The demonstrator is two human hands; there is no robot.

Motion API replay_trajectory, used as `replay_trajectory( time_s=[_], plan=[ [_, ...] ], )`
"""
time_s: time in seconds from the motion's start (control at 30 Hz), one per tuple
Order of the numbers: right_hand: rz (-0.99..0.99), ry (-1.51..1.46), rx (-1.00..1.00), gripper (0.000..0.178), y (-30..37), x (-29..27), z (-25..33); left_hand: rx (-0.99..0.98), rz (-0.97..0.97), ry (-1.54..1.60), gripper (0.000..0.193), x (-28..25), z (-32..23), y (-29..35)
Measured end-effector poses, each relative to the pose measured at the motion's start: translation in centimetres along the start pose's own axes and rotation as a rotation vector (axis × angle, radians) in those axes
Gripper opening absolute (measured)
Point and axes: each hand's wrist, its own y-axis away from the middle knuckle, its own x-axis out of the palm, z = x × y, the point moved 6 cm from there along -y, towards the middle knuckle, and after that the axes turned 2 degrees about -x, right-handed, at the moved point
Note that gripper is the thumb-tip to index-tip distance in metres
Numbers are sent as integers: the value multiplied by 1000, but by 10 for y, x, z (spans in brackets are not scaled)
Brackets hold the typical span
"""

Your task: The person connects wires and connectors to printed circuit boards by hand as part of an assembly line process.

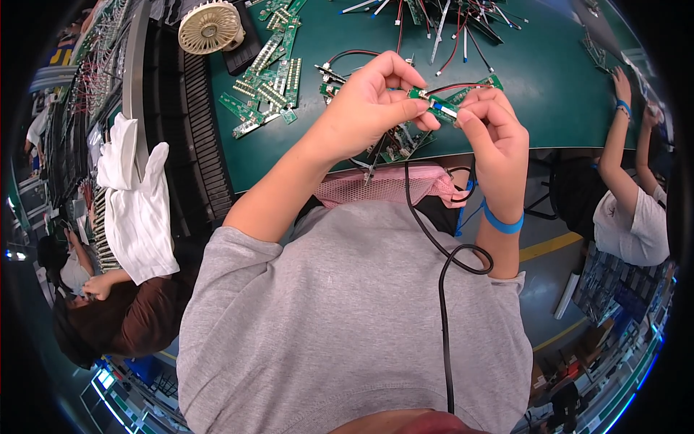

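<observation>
Between my two hands, above the near edge of the green table, is a small green circuit board. A short white flat cable with a blue end lies across it. My left hand pinches the board's left end between thumb and fingers. At the other end, my right hand is closed with its thumb and fingertips on the board. Just behind, another green board with red and black wires partly shows, and I cannot tell whether it is joined to the held one. More boards lie beneath my hands, partly hidden.
Many green circuit boards are heaped on the table at the left. Wired boards lie at the back. A cream fan stands far left, near a conveyor and white gloves. Co-workers sit on both sides.
</observation>
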Motion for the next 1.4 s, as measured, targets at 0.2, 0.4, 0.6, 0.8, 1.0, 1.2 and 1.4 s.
replay_trajectory(
  time_s=[0.2,0.4,0.6,0.8,1.0,1.2,1.4],
  plan=[
    [-2,1,-78,8,1,2,2,1,4,30,22,2,-1,2],
    [-26,140,-189,7,3,14,10,14,-72,-9,23,-1,4,1],
    [-26,222,-233,8,8,30,10,-55,-110,53,26,-14,11,9],
    [-116,387,-160,21,-15,11,12,-225,-260,-518,42,-49,-11,22],
    [-321,565,-275,30,-86,-19,-5,13,-680,-1504,44,-102,-56,45],
    [-299,775,-35,59,-165,-9,-51,-219,-610,-1536,37,-129,-32,56],
    [-244,891,-22,38,-173,-13,-51,-181,-644,-1447,28,-133,-28,56]
  ],
)
